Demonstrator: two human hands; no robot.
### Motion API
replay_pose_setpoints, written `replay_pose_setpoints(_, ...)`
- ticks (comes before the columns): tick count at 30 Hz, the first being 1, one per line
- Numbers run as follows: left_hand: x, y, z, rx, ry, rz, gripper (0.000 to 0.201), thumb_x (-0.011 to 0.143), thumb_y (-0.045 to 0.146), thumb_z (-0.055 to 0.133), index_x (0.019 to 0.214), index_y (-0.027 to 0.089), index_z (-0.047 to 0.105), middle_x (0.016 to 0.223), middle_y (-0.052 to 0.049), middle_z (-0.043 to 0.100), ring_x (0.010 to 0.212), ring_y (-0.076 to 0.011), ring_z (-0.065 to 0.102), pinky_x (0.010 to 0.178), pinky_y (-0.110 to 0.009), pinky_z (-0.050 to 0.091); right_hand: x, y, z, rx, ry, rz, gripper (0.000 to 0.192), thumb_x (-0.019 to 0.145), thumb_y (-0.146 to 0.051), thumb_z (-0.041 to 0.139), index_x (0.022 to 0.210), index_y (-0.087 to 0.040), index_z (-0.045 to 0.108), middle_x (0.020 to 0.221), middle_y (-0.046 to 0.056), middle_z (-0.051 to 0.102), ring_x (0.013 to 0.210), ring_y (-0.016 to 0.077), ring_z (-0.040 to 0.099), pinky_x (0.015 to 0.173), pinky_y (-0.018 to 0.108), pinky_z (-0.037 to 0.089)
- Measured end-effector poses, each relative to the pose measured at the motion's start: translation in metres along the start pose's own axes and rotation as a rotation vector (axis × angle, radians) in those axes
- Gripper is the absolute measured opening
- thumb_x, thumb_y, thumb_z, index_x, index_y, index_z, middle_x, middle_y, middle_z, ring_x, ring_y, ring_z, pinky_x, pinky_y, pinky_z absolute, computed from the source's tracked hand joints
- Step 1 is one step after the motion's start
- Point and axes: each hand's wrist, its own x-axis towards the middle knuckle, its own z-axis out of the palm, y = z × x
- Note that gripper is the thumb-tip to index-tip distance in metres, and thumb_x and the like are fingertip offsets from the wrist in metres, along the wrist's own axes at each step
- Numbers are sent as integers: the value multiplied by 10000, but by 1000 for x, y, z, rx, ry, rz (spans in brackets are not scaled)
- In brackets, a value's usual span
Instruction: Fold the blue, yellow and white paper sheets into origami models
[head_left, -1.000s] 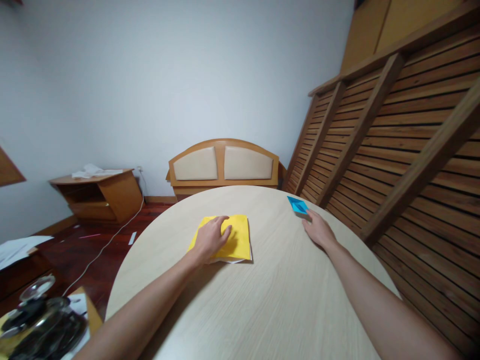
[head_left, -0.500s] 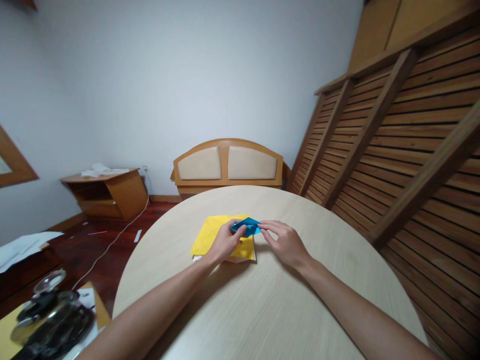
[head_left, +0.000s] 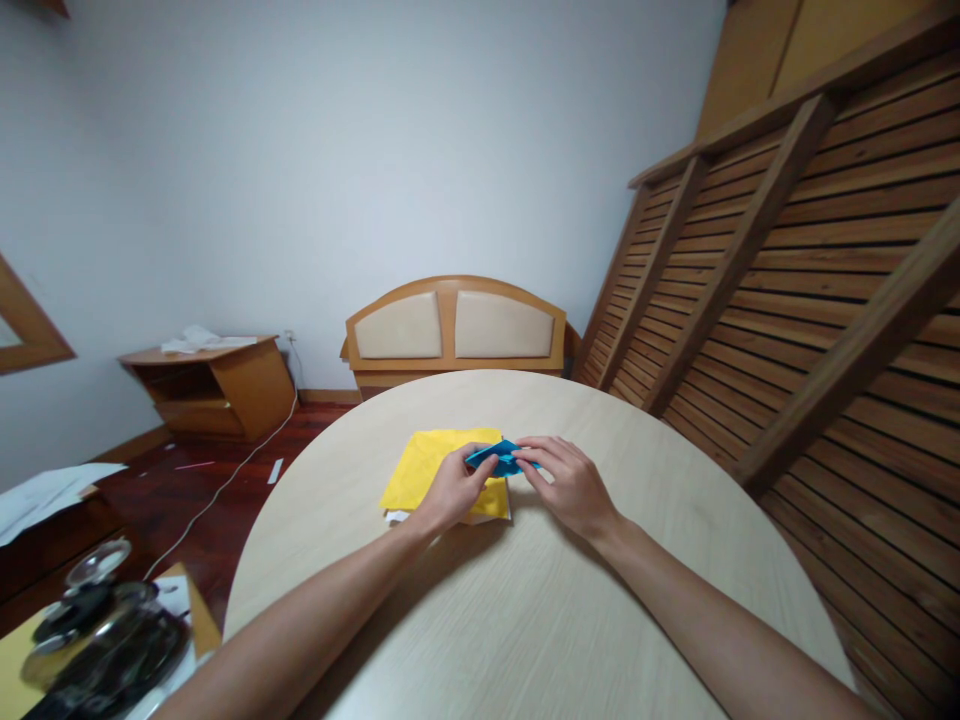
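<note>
A small folded blue paper piece (head_left: 496, 458) is pinched between both hands just above a stack of yellow paper sheets (head_left: 427, 470). My left hand (head_left: 450, 490) grips its left end and rests over the yellow stack. On the other end, my right hand (head_left: 570, 485) holds it with the fingertips. The stack lies near the middle of a round pale wooden table (head_left: 525, 620), with a white sheet edge showing beneath it.
A slatted wooden frame (head_left: 787, 280) leans along the right side of the table. Beyond the table stands a padded headboard (head_left: 454, 330) and a low wooden cabinet (head_left: 217, 385). Dark metal objects (head_left: 97, 640) sit at the lower left; a cable runs over the floor.
My right hand carried the blue paper piece from the table's far right edge to the yellow stack. My left hand lifted off the stack and took hold of the piece's other end.
</note>
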Motion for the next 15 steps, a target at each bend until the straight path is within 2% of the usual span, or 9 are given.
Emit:
replay_pose_setpoints(5, -1, 0, -1, 68, -10, 36, 318, 903, 424, 581, 1043, 159, 685, 1006, -89, 724, 885, -218, 672, 772, -323, 563, 1, -1, -1, -8, -5, -6, 167, 962, -240, 563, 1001, -239, 725, 1064, 63, 731, 979, 221, 672, 855, 397, 531)
replay_pose_setpoints(15, -1, 2, -2, 142, -30, 136, 285, 907, 402, 584, 1028, 167, 690, 997, -72, 723, 901, -211, 663, 846, -315, 520, 0, 1, -1, 7, -16, -30, 148, 949, -268, 601, 1004, -229, 732, 1056, 61, 724, 964, 215, 669, 855, 385, 531)
